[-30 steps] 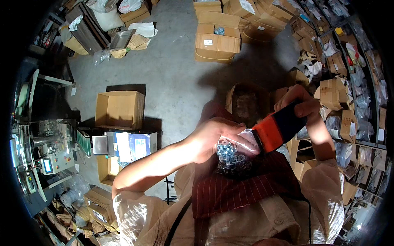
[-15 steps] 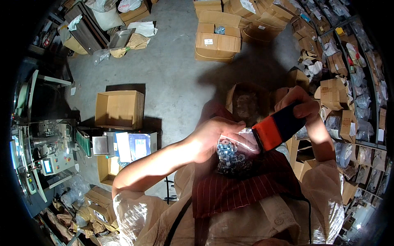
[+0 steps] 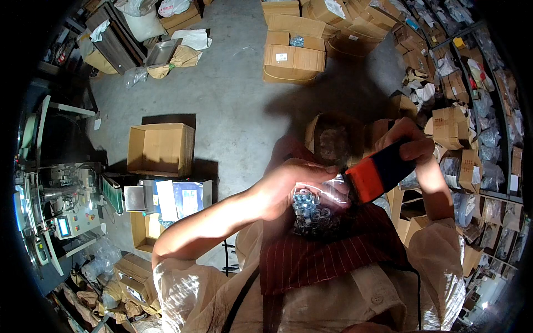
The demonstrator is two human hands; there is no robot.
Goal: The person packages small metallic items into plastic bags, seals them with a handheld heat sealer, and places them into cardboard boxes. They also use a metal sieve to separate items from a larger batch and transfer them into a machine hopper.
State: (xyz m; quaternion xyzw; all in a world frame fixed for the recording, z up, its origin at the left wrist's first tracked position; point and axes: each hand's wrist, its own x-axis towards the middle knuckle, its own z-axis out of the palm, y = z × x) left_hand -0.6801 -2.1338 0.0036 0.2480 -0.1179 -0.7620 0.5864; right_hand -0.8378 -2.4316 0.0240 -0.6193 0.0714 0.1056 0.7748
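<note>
Nothing has visibly shifted since a second ago: both hands stay raised at chest height. Left hand [image 3: 288,180] pinches shut on the top of a clear plastic bag [image 3: 313,208] sagging with shiny metal nuts. Right hand [image 3: 408,145] is clenched around an orange-and-black handheld tool [image 3: 380,171], its long axis slanting down-left, orange end touching the bag's mouth. Cardboard boxes [image 3: 447,133] crowd the right; bare concrete floor [image 3: 233,105] opens ahead.
</note>
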